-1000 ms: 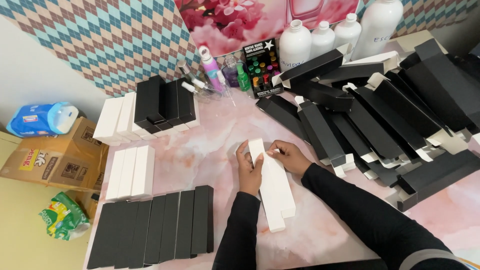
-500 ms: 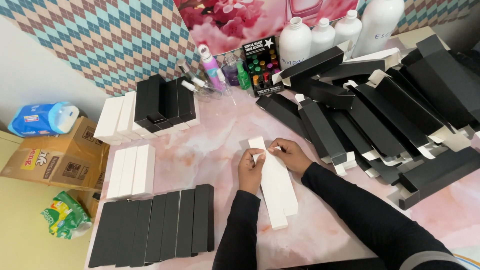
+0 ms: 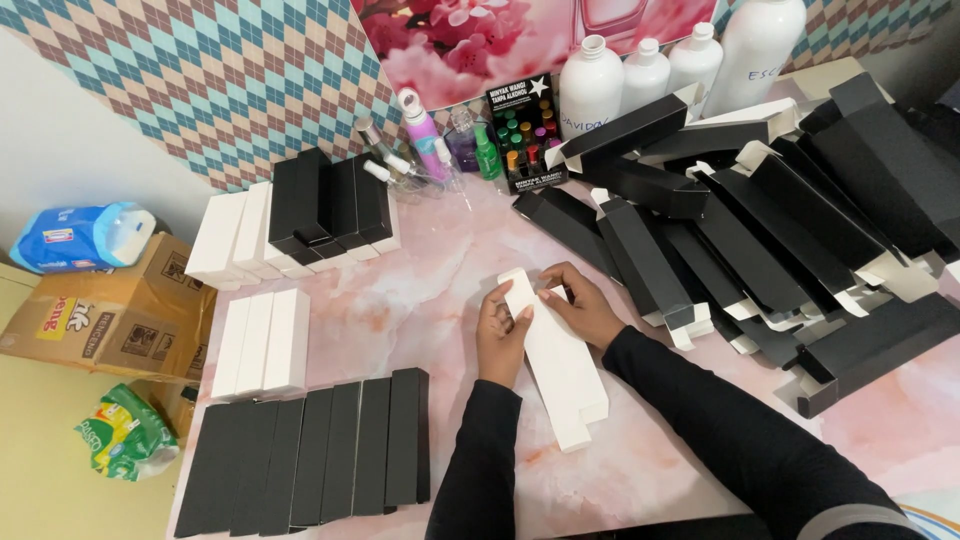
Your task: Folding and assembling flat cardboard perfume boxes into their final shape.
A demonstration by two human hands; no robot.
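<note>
Both hands work the far end of a long white box (image 3: 553, 360) lying slantwise on the pink marble table (image 3: 420, 300). The left hand (image 3: 500, 335) clasps the box's side, fingers curled over its edge; the right hand (image 3: 580, 305) pinches at the end flap, though whether it is tucked in is hard to tell. Best to keep the left hand pressing the body flat while the flap is folded squarely, clear of the black boxes (image 3: 760, 230) crowding the right

White bottles (image 3: 640, 75); cardboard carton (image 3: 110, 315); wipes pack (image 3: 80, 235); green packet (image 3: 125, 435).
</note>
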